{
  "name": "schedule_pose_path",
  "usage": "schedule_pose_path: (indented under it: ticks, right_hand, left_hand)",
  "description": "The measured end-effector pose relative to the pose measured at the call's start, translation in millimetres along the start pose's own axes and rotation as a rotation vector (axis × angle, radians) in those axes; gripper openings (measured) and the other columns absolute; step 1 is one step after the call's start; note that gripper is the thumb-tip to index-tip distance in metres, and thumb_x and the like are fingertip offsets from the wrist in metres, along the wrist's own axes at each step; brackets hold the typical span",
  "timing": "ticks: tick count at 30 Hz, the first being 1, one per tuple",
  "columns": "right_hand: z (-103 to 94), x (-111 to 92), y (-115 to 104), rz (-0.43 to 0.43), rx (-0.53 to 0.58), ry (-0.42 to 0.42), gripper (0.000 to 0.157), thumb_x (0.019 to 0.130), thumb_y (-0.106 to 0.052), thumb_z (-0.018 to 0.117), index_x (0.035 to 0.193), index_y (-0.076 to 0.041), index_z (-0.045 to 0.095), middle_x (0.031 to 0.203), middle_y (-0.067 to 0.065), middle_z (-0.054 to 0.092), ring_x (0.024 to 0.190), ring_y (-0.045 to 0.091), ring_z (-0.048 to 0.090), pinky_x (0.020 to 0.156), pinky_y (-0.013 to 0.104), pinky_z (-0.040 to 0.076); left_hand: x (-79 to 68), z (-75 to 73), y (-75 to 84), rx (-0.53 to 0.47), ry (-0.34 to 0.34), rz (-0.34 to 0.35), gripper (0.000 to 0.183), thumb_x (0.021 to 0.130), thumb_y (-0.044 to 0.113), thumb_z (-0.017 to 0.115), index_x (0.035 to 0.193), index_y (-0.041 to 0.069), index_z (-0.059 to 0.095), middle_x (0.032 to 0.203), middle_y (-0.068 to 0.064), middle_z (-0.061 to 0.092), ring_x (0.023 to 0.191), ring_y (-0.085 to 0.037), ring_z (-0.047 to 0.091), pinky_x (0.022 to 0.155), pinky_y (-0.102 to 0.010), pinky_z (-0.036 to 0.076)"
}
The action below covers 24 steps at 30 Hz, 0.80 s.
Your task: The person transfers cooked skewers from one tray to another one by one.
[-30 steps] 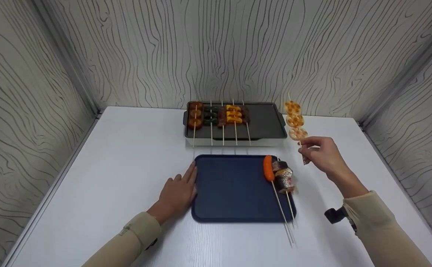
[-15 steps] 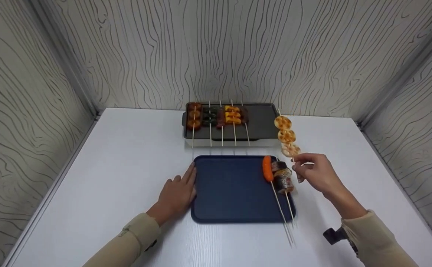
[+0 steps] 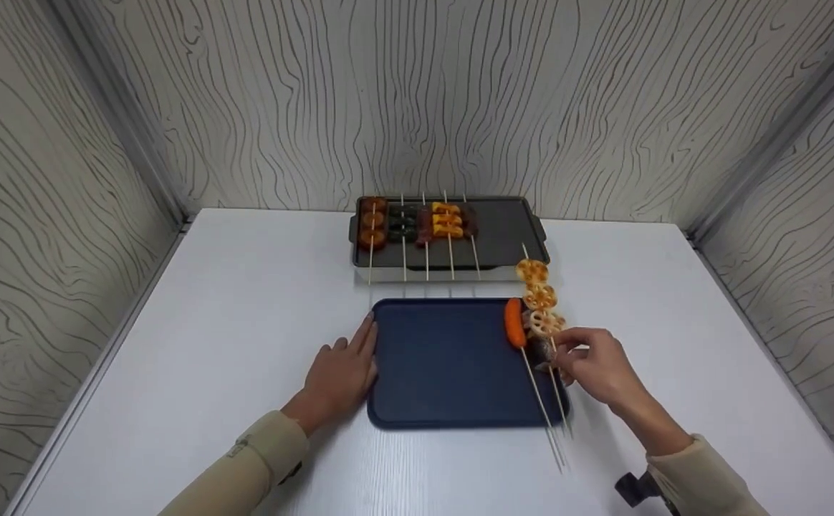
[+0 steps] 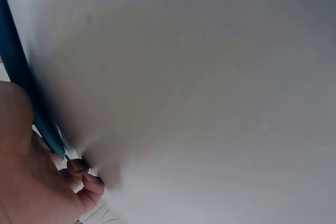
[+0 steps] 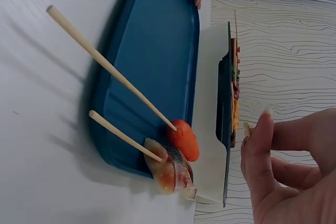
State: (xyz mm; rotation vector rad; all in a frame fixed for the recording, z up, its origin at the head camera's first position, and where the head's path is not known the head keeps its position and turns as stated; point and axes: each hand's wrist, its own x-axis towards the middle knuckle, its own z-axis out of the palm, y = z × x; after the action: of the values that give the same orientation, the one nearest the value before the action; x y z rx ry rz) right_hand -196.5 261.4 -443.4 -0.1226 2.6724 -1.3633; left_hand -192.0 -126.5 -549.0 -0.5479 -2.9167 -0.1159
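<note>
My right hand pinches the stick of a lotus root skewer between thumb and fingertips. Its three pale, browned slices overlap the blue tray's far right corner in the head view. Only the stick's end shows in the right wrist view. Beneath the slices, partly hidden by them and the hand, lies a fish-like skewer with dark, silvery skin. An orange sausage skewer lies just left of it. My left hand rests on the table, its extended fingers touching the left rim of the blue tray.
Behind the tray stands a dark grill plate on a pale base. Several skewers fill its left and middle, their sticks jutting over the front edge. Patterned walls enclose the white table. Both tray skewers' sticks overhang its near edge.
My right hand has brought the lotus root skewer left and toward me, from beside the grill to over the tray's right side. The left hand stays at the tray's rim.
</note>
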Motion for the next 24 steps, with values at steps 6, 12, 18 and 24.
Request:
schedule_pose_path:
  ticks: [6,12,18,24]
  right_hand:
    - [19.3,-4,9,0.007,-0.004,0.009,0.03,0.091,0.008,0.057,0.119,0.012,0.066,0.093,0.014,0.064,0.062,0.021,0.064,0.056,0.037,0.056]
    - [38.1,-5,13,-0.011,-0.033,0.049,0.024,0.09,0.01,0.055,0.11,0.012,0.068,0.085,0.012,0.064,0.057,0.02,0.064,0.052,0.032,0.055]
    - [47.9,-7,12,0.004,-0.025,0.068,0.016,0.091,0.01,0.059,0.103,0.009,0.07,0.08,0.013,0.066,0.055,0.02,0.064,0.05,0.03,0.054]
    - [54.3,-10,13,0.015,-0.035,0.064,0.013,0.09,0.01,0.06,0.096,0.006,0.071,0.074,0.01,0.064,0.052,0.019,0.063,0.047,0.03,0.053]
  left_hand:
    - [0.6,1.5,-2.0,-0.005,0.001,-0.001,0.057,0.106,0.03,0.042,0.155,0.001,0.04,0.164,-0.012,0.035,0.098,-0.032,0.061,0.072,-0.045,0.05]
    - [2.0,2.2,-3.8,-0.019,-0.011,-0.01,0.057,0.107,0.031,0.041,0.156,0.002,0.039,0.166,-0.011,0.032,0.1,-0.033,0.061,0.073,-0.045,0.05]
    - [2.5,4.7,-3.3,-0.024,-0.021,-0.015,0.058,0.107,0.031,0.04,0.157,0.003,0.038,0.167,-0.01,0.031,0.101,-0.032,0.061,0.073,-0.044,0.049]
    - [1.5,6.9,-4.4,0.009,-0.018,-0.002,0.058,0.108,0.032,0.038,0.158,0.003,0.037,0.167,-0.008,0.03,0.096,-0.029,0.06,0.067,-0.039,0.046]
